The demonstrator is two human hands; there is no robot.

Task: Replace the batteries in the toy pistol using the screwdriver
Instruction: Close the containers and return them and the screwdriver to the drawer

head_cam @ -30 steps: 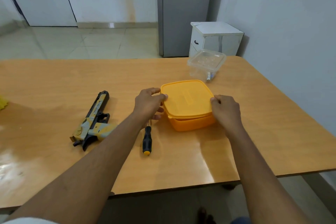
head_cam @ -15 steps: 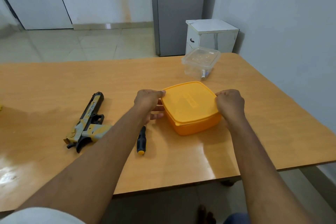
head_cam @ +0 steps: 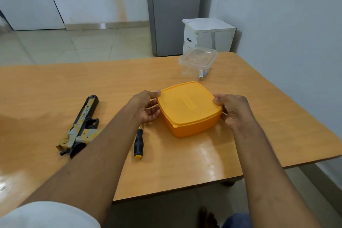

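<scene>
Pale walls and a tiled floor surround an orange-brown wooden bench (head_cam: 55,83) that fills most of the view, seen from my own head looking down along both bare forearms.

Nearest me on the bench lies the screwdriver (head_cam: 138,143), black handle with a yellow cap, its shaft pointing away and partly hidden under my left wrist. To its left, well apart, the toy pistol (head_cam: 79,127) lies flat on its side, black with worn yellow and pale markings, muzzle pointing away from me, untouched and closed up as far as I can see.

Past the screwdriver, both grips are on a square orange box (head_cam: 188,109) with its lid on. My left hand (head_cam: 146,107) holds the left edge, thumb on the lid rim, fingers curled beneath. My right hand (head_cam: 233,109) clasps the right edge the same way.

I judge this an early step: opening the box, before any work on the pistol. The next move likely calls for peeling the lid up at one corner while steadying the base.

Farther off, a clear tub (head_cam: 198,63) with a lid holds what looks like a battery or two. Beyond the bench stands a small white cabinet (head_cam: 209,37).
</scene>
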